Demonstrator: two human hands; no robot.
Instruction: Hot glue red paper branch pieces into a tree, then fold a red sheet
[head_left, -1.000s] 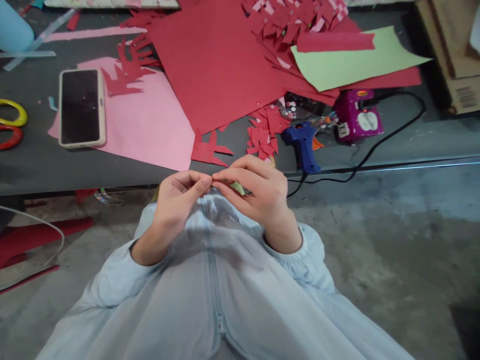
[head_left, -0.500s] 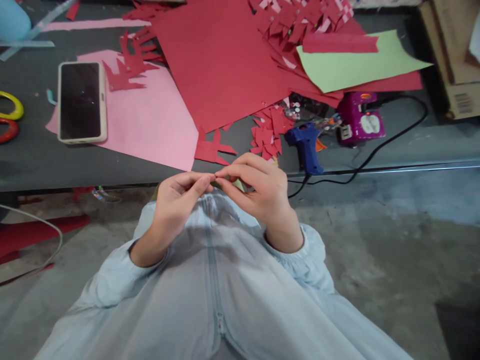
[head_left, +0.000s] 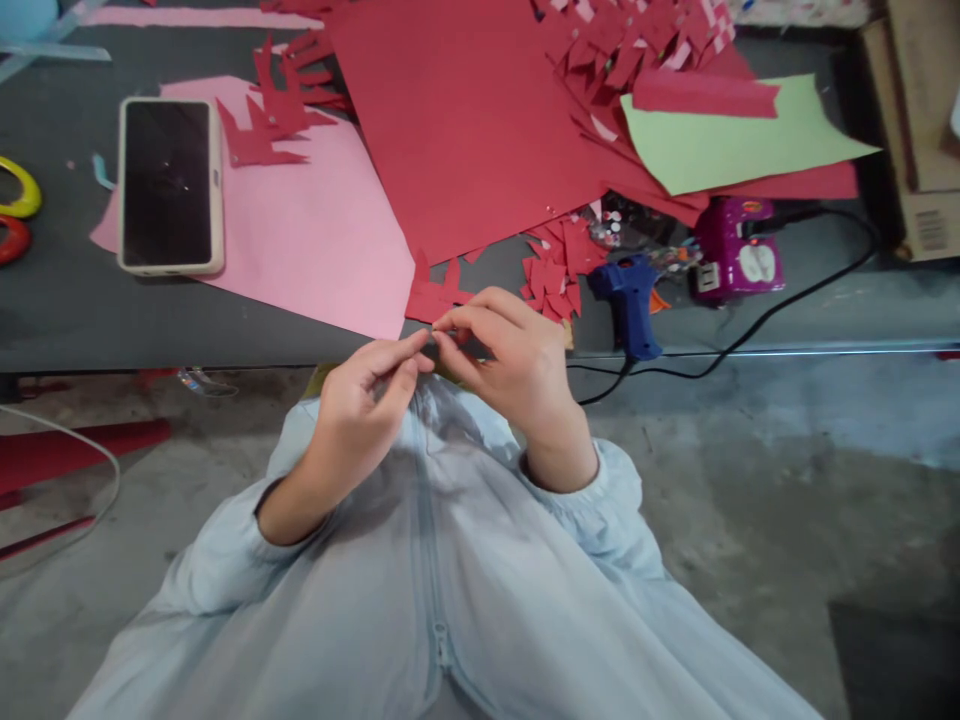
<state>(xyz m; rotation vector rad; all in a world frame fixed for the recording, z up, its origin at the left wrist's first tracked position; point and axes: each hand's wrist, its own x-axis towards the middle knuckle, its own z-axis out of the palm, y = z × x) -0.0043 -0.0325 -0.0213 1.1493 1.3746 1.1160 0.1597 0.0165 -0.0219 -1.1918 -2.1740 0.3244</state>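
My left hand [head_left: 365, 415] and my right hand [head_left: 514, 370] meet fingertip to fingertip at the table's near edge, above my lap. Both are closed in a pinch. Whatever lies between the fingertips is too small to make out. Just beyond my fingers lies a cut piece of red paper [head_left: 431, 297] with pointed strips. A small heap of red paper cuttings [head_left: 553, 272] is beyond my right hand, and a blue glue gun [head_left: 635, 300] rests to the right of it. Left of the red piece spreads a pink paper sheet [head_left: 322, 230].
A phone [head_left: 166, 185] lies on the pink sheet's left part. Large red paper [head_left: 465, 120] and a green sheet [head_left: 742, 135] cover the back. On the right are a purple box [head_left: 739, 255], a black cable [head_left: 780, 305] and cardboard [head_left: 926, 215]. Scissors handles [head_left: 19, 190] show far left.
The view has shifted slightly, so the table's things sit a little differently in it. My hands stay together at the fingertips; the left fingers are now a bit more spread and raised.
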